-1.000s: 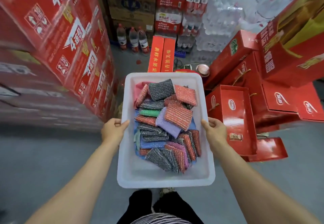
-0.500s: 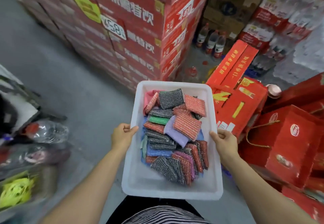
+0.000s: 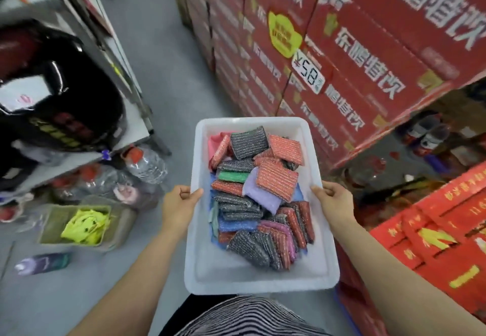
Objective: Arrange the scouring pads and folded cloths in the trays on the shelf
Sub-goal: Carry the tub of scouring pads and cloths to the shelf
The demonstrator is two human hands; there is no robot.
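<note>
Carriage step, apparently: your left hand (image 3: 180, 203) and right hand (image 3: 332, 200) each grip a side rim of the white plastic tray (image 3: 260, 275) of multicoloured scouring pads (image 3: 277, 179), which next needs level shelving.

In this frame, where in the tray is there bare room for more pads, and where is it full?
Bare bottom shows at the near end of the tray, between the pads and the near rim, plus a narrow strip along the left wall by the left hand. Middle and far end are piled with pads.

Matt plastic tray (image 3: 256, 276), glittery rough pads (image 3: 276, 178)
</note>
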